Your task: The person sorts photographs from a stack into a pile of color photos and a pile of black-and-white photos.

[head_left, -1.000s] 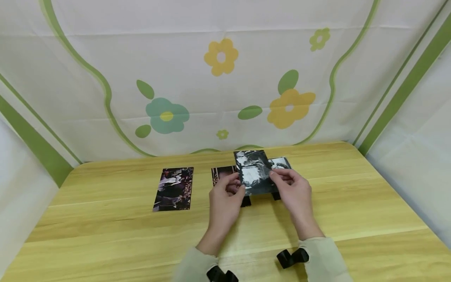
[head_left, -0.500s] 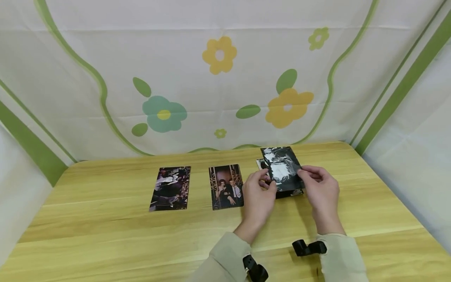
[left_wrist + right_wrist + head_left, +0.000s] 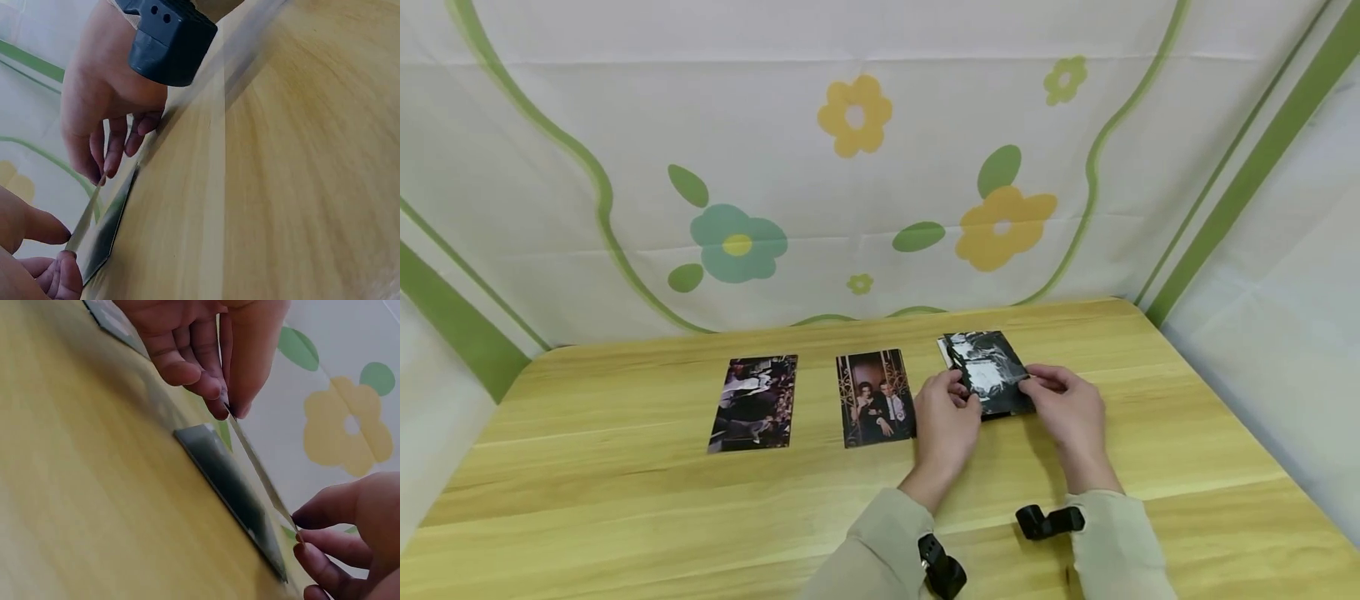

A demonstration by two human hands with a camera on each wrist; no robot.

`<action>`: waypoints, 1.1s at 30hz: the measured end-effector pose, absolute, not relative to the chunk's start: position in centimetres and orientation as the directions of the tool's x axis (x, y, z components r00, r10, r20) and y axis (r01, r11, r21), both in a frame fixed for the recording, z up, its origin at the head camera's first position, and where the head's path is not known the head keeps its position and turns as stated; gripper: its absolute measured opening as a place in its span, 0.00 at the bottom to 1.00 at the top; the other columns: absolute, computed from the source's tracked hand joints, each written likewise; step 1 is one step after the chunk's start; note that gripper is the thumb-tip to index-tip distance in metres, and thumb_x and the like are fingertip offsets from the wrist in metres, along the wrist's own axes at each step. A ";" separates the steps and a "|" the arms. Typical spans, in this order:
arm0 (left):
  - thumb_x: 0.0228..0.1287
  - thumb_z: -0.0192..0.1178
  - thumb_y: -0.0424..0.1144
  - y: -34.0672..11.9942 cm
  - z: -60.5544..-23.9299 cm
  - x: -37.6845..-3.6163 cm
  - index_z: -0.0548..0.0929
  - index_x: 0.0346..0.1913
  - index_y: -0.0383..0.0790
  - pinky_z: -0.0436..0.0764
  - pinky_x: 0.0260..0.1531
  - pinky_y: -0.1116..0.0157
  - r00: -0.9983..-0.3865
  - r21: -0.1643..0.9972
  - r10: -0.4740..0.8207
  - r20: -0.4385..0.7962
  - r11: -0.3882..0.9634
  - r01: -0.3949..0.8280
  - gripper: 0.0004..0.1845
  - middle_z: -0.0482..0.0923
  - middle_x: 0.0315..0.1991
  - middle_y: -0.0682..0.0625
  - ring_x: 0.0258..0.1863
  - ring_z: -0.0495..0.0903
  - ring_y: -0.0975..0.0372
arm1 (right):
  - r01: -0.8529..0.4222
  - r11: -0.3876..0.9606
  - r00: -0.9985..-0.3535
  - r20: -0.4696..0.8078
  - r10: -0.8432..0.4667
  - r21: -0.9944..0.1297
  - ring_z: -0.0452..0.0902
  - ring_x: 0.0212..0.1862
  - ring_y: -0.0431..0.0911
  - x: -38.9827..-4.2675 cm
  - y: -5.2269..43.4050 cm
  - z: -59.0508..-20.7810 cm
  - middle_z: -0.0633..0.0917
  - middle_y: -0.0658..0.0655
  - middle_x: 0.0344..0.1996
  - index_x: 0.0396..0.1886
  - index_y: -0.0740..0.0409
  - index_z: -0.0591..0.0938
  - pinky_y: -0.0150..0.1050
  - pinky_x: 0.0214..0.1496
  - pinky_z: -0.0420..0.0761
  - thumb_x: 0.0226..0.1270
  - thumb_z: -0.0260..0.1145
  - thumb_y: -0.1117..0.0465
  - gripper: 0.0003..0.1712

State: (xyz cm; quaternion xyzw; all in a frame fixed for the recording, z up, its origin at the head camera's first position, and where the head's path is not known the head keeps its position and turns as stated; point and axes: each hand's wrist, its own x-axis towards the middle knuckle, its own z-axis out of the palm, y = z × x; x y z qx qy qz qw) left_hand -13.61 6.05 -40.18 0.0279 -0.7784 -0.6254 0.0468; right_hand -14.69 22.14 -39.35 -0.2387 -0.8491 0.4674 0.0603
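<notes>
A black-and-white photo card is pinched by its two side edges between my left hand and my right hand. Seen edge-on in the right wrist view, the held card is slightly above a dark stack or card lying on the table. A white-edged corner of what lies beneath shows at the held card's left. Left of my left hand lies a photo card of two seated people. Further left is a dark stage-scene photo card.
The wooden table bears the cards near its back edge. Behind stands a white curtain with printed flowers. Black camera straps sit on both wrists, over light sleeves.
Both hands first carried the black-and-white card right, past the two-person card and over the right-hand stack. They have since lowered it close to that stack. The other cards stay put.
</notes>
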 end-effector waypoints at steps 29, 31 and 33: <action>0.62 0.69 0.24 5.6 -41.1 -13.8 0.81 0.66 0.25 0.79 0.36 0.72 -0.999 0.950 -0.037 -0.012 0.312 -0.023 0.27 0.77 0.39 0.47 0.34 0.74 0.66 | 0.294 0.589 -0.908 -0.027 0.419 -0.753 0.73 0.67 0.62 -14.6 21.7 -40.2 0.89 0.64 0.57 0.63 0.56 0.88 0.55 0.71 0.68 0.72 0.72 0.54 0.23; 0.63 0.69 0.25 5.3 -41.1 -13.8 0.81 0.66 0.25 0.80 0.37 0.72 -0.999 0.957 -0.037 -0.011 0.290 -0.021 0.27 0.78 0.40 0.47 0.34 0.75 0.67 | 0.285 0.568 -0.909 -0.029 0.416 -0.772 0.78 0.64 0.59 -14.6 21.5 -39.8 0.88 0.64 0.59 0.64 0.56 0.87 0.50 0.64 0.75 0.72 0.73 0.54 0.24; 0.64 0.69 0.26 4.9 -40.9 -13.6 0.82 0.65 0.26 0.80 0.38 0.72 -0.999 0.963 -0.036 -0.005 0.267 -0.014 0.26 0.80 0.41 0.46 0.35 0.76 0.68 | 0.266 0.558 -0.914 -0.021 0.405 -0.786 0.81 0.61 0.56 -14.6 21.2 -39.2 0.88 0.62 0.59 0.64 0.54 0.87 0.46 0.58 0.78 0.71 0.74 0.54 0.24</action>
